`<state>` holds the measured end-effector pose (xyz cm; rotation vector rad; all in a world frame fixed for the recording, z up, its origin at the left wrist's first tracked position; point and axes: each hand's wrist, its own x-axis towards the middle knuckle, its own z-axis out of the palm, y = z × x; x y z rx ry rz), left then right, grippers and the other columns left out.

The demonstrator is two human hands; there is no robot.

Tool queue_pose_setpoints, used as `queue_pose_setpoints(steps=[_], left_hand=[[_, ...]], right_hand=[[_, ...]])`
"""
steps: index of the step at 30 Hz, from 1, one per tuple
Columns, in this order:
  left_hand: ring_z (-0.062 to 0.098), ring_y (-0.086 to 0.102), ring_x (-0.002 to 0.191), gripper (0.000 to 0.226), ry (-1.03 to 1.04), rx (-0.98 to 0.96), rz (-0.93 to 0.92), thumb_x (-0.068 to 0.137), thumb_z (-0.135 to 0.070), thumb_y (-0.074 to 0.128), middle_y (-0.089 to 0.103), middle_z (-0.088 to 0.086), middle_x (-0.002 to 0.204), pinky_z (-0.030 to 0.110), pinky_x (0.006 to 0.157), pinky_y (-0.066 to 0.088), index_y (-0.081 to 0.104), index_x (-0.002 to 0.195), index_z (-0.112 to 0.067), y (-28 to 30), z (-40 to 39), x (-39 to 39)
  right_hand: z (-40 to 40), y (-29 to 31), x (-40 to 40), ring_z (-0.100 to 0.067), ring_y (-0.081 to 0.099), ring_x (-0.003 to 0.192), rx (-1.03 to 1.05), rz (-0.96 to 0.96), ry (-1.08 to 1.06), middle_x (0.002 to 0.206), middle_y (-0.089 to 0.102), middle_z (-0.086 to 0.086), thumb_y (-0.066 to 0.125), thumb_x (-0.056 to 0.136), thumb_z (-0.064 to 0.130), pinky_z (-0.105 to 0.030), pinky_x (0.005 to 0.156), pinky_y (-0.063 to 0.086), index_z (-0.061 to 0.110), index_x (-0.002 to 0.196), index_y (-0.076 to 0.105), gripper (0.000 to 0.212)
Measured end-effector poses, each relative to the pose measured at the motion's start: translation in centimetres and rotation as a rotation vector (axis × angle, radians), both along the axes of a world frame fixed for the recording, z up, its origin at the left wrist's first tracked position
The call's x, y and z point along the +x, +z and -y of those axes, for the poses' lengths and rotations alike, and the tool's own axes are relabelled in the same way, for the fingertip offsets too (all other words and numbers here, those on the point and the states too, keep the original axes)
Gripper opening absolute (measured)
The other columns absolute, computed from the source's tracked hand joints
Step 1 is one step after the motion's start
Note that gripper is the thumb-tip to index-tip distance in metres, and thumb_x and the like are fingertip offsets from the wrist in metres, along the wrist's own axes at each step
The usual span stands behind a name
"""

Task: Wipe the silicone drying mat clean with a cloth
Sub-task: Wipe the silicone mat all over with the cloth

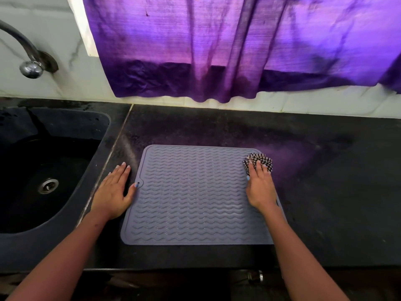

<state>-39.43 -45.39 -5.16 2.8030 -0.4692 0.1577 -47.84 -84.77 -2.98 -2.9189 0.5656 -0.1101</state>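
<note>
A grey silicone drying mat (193, 194) with wavy ridges lies flat on the dark counter. A small black-and-white checked cloth (258, 162) sits bunched at the mat's far right corner. My right hand (260, 187) lies flat on the mat with straight fingers pressing down on the cloth. My left hand (115, 190) rests flat on the counter just left of the mat, fingers spread, its thumb touching the mat's left edge near the small hanging hole.
A dark sink (43, 166) with a metal drain is set into the counter (325, 192) at the left, under a wall tap (30, 61). A purple curtain (217, 51) hangs over the tiled back wall. The counter's front edge runs below the mat.
</note>
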Motion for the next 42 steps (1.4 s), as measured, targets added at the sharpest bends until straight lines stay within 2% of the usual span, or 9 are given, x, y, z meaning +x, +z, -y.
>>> queue_pose_setpoints(steps=[6,11,15,19,24,31,36,39,42], left_hand=[[0.026,0.022,0.142,0.086,-0.002,-0.002,0.001,0.081,-0.060,0.015,0.026,0.013,0.152,0.036,0.116,0.013,0.032,0.143,-0.004,0.1,0.1,-0.1],[0.026,0.023,0.142,0.087,0.002,-0.005,-0.005,0.080,-0.062,0.014,0.027,0.013,0.152,0.036,0.116,0.013,0.033,0.142,-0.004,0.4,0.1,-0.2],[0.024,0.021,0.143,0.089,0.007,0.007,-0.014,0.079,-0.063,0.011,0.026,0.012,0.153,0.036,0.117,0.012,0.031,0.143,-0.005,0.4,0.1,-0.2],[0.024,0.020,0.143,0.090,0.004,0.004,-0.014,0.079,-0.063,0.010,0.025,0.012,0.153,0.035,0.117,0.011,0.030,0.144,-0.004,0.4,0.1,-0.2],[0.024,0.018,0.143,0.088,-0.001,0.014,-0.012,0.080,-0.062,0.010,0.023,0.012,0.153,0.035,0.117,0.010,0.029,0.144,-0.004,0.4,0.2,-0.2],[0.022,0.016,0.144,0.090,0.010,0.030,-0.015,0.079,-0.063,0.008,0.022,0.011,0.154,0.034,0.117,0.009,0.027,0.145,-0.005,0.4,0.1,-0.2],[0.022,0.016,0.144,0.090,0.014,0.020,-0.025,0.078,-0.063,0.008,0.022,0.010,0.154,0.033,0.117,0.008,0.027,0.145,-0.006,0.3,-0.1,-0.2],[0.022,0.017,0.144,0.090,0.011,0.025,-0.026,0.079,-0.063,0.007,0.021,0.010,0.154,0.032,0.117,0.008,0.027,0.145,-0.006,0.3,-0.1,-0.2],[0.021,0.016,0.144,0.089,0.010,0.027,-0.031,0.079,-0.063,0.007,0.021,0.010,0.155,0.032,0.117,0.007,0.026,0.145,-0.007,0.3,-0.2,-0.1]], right_hand=[[1.2,1.9,0.7,-0.027,0.020,0.144,0.281,0.007,0.007,0.156,0.019,-0.010,0.037,0.096,0.005,-0.034,0.116,0.017,0.017,0.146,0.030,0.052],[0.5,5.5,1.9,-0.029,0.042,0.130,0.734,0.254,-0.341,0.143,0.046,-0.009,0.040,0.098,0.013,-0.031,0.106,0.033,0.019,0.136,0.049,0.040],[-4.6,5.3,1.0,-0.026,0.033,0.138,0.517,0.240,-0.159,0.150,0.034,-0.009,0.038,0.097,0.006,-0.034,0.113,0.025,0.013,0.143,0.036,0.047],[-6.9,1.3,0.0,-0.025,0.005,0.147,0.187,0.010,-0.005,0.158,0.007,-0.009,0.032,0.100,0.029,-0.039,0.119,0.006,0.015,0.150,0.013,0.055],[-6.8,0.7,0.4,-0.026,0.002,0.147,0.114,-0.014,0.014,0.158,0.005,-0.011,0.028,0.101,0.029,-0.035,0.119,0.002,0.012,0.150,0.009,0.055],[-5.0,3.4,2.0,-0.029,0.029,0.140,0.192,-0.089,0.075,0.151,0.031,-0.013,0.038,0.098,0.012,-0.035,0.111,0.028,0.014,0.146,0.027,0.050],[-6.6,6.3,2.1,-0.028,0.061,0.099,0.577,0.256,-0.201,0.117,0.063,-0.014,0.041,0.098,0.013,-0.033,0.084,0.048,0.017,0.141,0.040,0.043],[-10.5,4.9,1.3,-0.029,0.039,0.134,0.436,0.248,-0.035,0.146,0.039,-0.014,0.040,0.097,0.011,-0.037,0.113,0.031,0.013,0.145,0.031,0.049],[-12.8,1.5,0.9,-0.028,0.007,0.146,0.211,0.043,0.120,0.157,0.009,-0.014,0.032,0.100,0.021,-0.037,0.120,0.003,0.014,0.150,0.012,0.054]])
